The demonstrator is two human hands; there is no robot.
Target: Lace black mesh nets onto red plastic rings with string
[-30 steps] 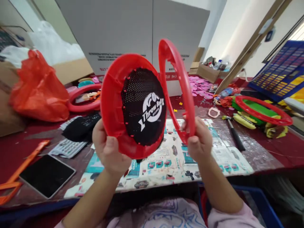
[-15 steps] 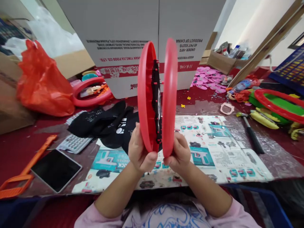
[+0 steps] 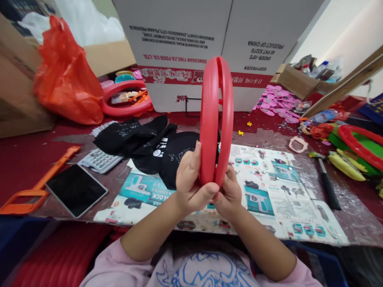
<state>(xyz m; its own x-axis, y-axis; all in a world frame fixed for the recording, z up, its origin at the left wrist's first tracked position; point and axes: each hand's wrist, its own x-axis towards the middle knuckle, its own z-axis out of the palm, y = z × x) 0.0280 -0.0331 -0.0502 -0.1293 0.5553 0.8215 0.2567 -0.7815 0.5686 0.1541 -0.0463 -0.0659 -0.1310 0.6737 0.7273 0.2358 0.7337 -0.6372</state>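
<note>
Two round red plastic shell halves stand upright, edge-on to me, above the table. My left hand (image 3: 193, 181) is closed on the lower part of the left shell half (image 3: 209, 115), its thumb reaching across the bottom edge. The right shell half (image 3: 227, 119) is gripped low down by my right hand (image 3: 229, 193), whose fingers are partly hidden behind it. Between the halves a narrow gap shows, wider near the top, with a small red peg crossing it. Their inner faces are hidden from me.
Printed cardboard (image 3: 269, 199) covers the table's front. Black cloth (image 3: 182, 151), a calculator (image 3: 100, 159), a tablet (image 3: 76, 191) and an orange plastic piece (image 3: 38, 191) lie left. To the right are a hammer (image 3: 328, 183) and yellow parts (image 3: 347, 165). A large carton (image 3: 185, 36) stands behind.
The two shell halves have come closer together, narrowing the gap and hiding the black part inside. My left thumb has moved across the bottom edge. The camera view has shifted left.
</note>
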